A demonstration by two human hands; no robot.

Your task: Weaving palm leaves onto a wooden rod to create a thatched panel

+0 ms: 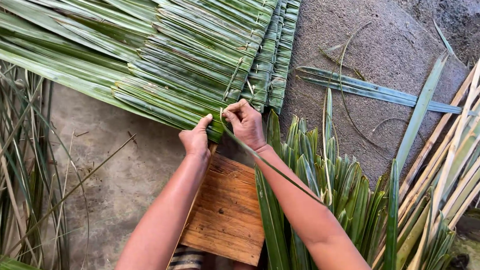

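A panel of folded green palm leaves (155,52), stitched side by side, lies across the upper left. My left hand (196,138) presses on the nearest folded leaf at the panel's lower edge. My right hand (245,121) sits just beside it, pinching a thin green strip (268,163) that trails down along my right forearm. Both hands meet at the end of the panel, above a brown wooden board (224,214) that lies under my arms.
A bundle of loose green leaves (334,195) lies at the lower middle. Pale dried stalks (457,158) lean at the right. Two long leaf strips (373,91) rest on a grey mat (376,32). Thin leaf ribs (20,177) spread over the concrete floor at left.
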